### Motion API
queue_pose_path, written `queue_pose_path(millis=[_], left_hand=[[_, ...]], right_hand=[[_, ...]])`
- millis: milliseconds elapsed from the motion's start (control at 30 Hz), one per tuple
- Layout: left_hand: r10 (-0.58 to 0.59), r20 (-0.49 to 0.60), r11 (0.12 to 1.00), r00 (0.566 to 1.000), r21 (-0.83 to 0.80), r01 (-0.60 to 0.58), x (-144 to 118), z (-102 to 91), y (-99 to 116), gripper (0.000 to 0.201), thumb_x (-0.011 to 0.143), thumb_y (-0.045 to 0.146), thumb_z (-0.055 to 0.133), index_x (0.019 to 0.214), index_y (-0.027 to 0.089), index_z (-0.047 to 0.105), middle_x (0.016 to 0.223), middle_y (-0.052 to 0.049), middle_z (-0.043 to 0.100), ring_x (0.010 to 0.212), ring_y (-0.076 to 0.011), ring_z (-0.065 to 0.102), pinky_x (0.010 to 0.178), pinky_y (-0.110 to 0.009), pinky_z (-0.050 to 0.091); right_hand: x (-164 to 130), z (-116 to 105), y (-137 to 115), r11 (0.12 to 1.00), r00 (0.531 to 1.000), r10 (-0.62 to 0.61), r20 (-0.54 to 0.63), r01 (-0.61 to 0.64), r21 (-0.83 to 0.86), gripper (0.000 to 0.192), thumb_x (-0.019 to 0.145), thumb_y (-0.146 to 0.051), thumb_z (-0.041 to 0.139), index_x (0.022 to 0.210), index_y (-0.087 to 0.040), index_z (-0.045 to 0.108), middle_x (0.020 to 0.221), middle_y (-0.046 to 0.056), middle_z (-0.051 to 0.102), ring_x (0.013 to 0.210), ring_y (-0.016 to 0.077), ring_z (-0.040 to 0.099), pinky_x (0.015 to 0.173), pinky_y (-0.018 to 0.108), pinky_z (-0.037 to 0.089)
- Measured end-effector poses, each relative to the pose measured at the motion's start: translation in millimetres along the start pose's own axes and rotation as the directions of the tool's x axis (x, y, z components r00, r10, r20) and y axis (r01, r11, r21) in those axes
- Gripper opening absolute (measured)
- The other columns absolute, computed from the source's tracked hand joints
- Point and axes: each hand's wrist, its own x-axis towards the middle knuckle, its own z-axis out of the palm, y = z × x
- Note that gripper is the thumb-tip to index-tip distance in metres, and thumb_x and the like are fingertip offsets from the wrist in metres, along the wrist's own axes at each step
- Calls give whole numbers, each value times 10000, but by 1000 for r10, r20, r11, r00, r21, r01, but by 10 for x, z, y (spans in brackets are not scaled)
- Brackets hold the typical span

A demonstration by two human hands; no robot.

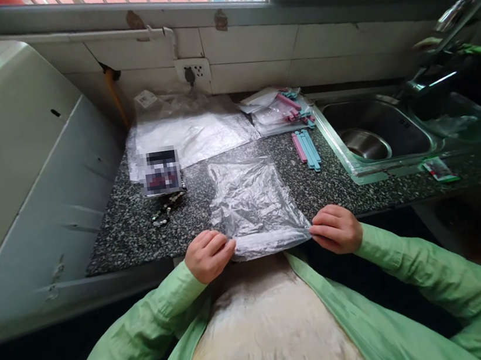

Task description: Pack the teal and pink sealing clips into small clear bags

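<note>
A crinkled clear plastic bag [254,202] lies flat on the speckled counter, its near edge reaching the counter's front. My left hand [210,255] pinches the bag's near left corner. At the near right corner, my right hand [335,229] grips the plastic between thumb and fingers. The strip between both hands looks folded over and pulled straight. Beyond the bag to the right, pink and blue bag clips [306,149] rest side by side on the counter. Farther back is a clear packet [278,109] with more such clips.
Larger plastic bags [198,126] are spread at the back left, with a blurred-out phone-like object [159,171] and a beaded strap [168,208] in front. A sink [375,127] holding a metal bowl [364,145] is right; a small packet [440,169] lies before it. A white appliance [20,161] borders the left.
</note>
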Motion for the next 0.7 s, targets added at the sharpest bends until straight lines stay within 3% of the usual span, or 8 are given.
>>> queue_pose_path(millis=[67,167,267,367,433,500,600,700], left_hand=[[5,-9,1000,1000,-29,-6,-7,-35,14,121,712,143,556,831,165,561,642,-18,542,643,-131,476,597,-262,408],[-9,-32,999,999,-46,7,7,-79,31,123,712,147,558,833,168,565,639,-16,538,635,-124,479,591,-256,417],[-22,-59,998,998,-58,18,36,-101,58,112,707,148,561,816,173,569,673,-25,553,665,-129,503,612,-265,437],[-34,-59,995,998,-95,28,65,-103,89,66,708,140,541,759,176,563,877,-75,603,866,-184,539,736,-333,460],[-43,2,988,999,-151,43,79,-94,99,61,726,135,495,716,169,546,1046,-100,585,1037,-222,497,845,-389,431],[-38,104,970,994,-236,62,79,-73,94,99,742,126,441,707,162,527,1108,-110,572,1114,-222,459,916,-408,396],[-6,225,933,974,-351,86,45,-32,72,135,747,109,390,754,159,515,1043,-105,612,1075,-178,498,938,-365,397],[-1,259,926,966,-366,99,-8,-7,58,142,753,117,384,782,157,517,1021,-98,625,1063,-172,508,932,-348,401]], right_hand=[[84,-46,85,997,1000,28,-13,-27,74,169,715,-248,563,860,-168,589,743,56,597,702,151,530,630,294,444],[331,-4,370,976,974,216,-71,-215,18,156,747,-252,534,877,-191,596,771,54,594,729,149,550,663,283,461],[655,214,758,943,947,318,-40,-320,-87,237,751,-327,528,922,-183,604,834,75,595,797,182,548,720,309,456],[967,505,1089,923,923,379,67,-373,-96,308,689,-375,587,911,-166,627,874,85,596,829,205,536,746,316,435],[1149,666,1231,878,868,478,136,-471,-80,211,722,-330,547,785,-159,652,797,65,612,778,177,544,737,282,420],[1305,776,1319,801,783,599,168,-589,-108,227,759,-294,481,746,-144,652,745,55,619,704,150,542,675,251,409],[1474,853,1396,720,691,694,203,-660,-214,214,742,-281,481,751,-158,656,771,52,637,719,151,539,648,240,387],[1545,858,1448,669,635,743,211,-697,-259,201,722,-290,505,754,-166,660,818,60,642,751,161,536,641,243,375]])
